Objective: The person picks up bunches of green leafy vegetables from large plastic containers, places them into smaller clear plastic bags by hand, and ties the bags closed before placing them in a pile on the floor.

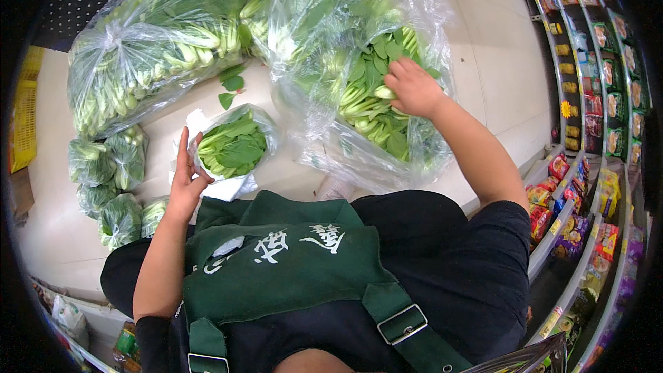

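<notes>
My right hand [414, 88] reaches into a large open clear plastic bag [321, 67] of leafy greens. Its fingers are closed on a stalk of bok choy [384, 92], whose pale base shows beside the thumb. More bok choy [373, 119] lies below it in the bag's mouth. My left hand [189, 178] is at the left edge of a small clear plastic bag [267, 119] with a bunch of greens [233, 145] inside. Two of its fingers point up and apart, and whether they grip the film is unclear. White plastic film [233, 188] lies under this bag.
A large tied bag of greens [160, 41] lies at the upper left. Several small filled bags [120, 215] sit on the tiled floor [487, 52] to the left. Loose leaves [230, 83] lie between. Shelves of packaged food [570, 186] line the right; a yellow crate [23, 119] stands far left.
</notes>
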Tool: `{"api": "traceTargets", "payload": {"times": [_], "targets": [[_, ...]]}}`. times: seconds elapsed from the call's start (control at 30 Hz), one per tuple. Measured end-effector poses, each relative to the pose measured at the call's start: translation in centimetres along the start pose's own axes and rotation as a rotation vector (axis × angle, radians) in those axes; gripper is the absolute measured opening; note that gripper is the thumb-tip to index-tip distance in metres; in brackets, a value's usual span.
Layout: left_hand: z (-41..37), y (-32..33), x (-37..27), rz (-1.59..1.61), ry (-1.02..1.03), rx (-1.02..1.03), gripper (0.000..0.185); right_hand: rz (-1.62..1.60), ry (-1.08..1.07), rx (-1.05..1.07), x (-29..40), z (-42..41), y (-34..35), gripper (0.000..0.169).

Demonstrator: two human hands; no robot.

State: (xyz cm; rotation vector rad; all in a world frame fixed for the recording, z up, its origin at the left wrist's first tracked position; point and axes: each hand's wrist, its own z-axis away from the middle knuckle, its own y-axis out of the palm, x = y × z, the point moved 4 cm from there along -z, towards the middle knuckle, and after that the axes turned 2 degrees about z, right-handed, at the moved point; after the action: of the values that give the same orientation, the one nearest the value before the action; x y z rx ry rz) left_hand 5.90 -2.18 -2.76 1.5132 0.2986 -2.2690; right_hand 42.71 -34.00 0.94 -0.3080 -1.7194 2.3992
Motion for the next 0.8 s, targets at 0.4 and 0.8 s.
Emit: {"api": "traceTargets", "payload": {"times": [0.4, 0.8], "targets": [[0.2, -0.3, 0.0, -0.02, -0.014, 0.033, 0.102, -0.228, 0.231, -0.044, -2.5, 6.1, 8.1, 0.037], [0.3, -0.4, 0.1, 0.076, -0.029, 0.089, 0.096, -1.619, 0.2, -0.081, 14.6, -6.2, -9.6, 0.026]]}}
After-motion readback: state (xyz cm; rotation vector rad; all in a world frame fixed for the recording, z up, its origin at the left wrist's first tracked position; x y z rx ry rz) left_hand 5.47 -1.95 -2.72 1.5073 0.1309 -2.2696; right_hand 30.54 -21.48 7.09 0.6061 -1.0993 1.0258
